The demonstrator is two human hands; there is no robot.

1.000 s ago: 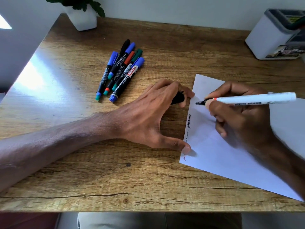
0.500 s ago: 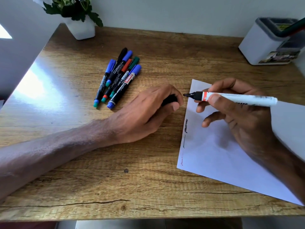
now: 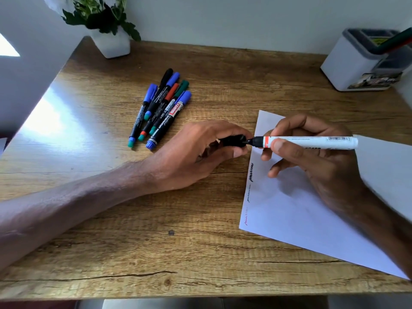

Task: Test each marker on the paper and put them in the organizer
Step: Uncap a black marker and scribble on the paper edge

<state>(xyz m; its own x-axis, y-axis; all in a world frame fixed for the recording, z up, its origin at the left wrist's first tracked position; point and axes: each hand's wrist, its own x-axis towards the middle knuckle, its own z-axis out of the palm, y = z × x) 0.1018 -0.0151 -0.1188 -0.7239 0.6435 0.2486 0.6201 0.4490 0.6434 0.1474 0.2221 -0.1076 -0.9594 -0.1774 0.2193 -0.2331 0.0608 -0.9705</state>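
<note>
Bright daylight, glare on table [image 3: 51,121], wide-angle warp.

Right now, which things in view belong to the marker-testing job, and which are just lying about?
Belongs to the job:
- white marker, uncapped, held in the right hand
- black cap, held in the left hand
- paper with test scribbles
- pile of capped markers
- organizer, back right

Just lying about:
- potted plant, back left
</note>
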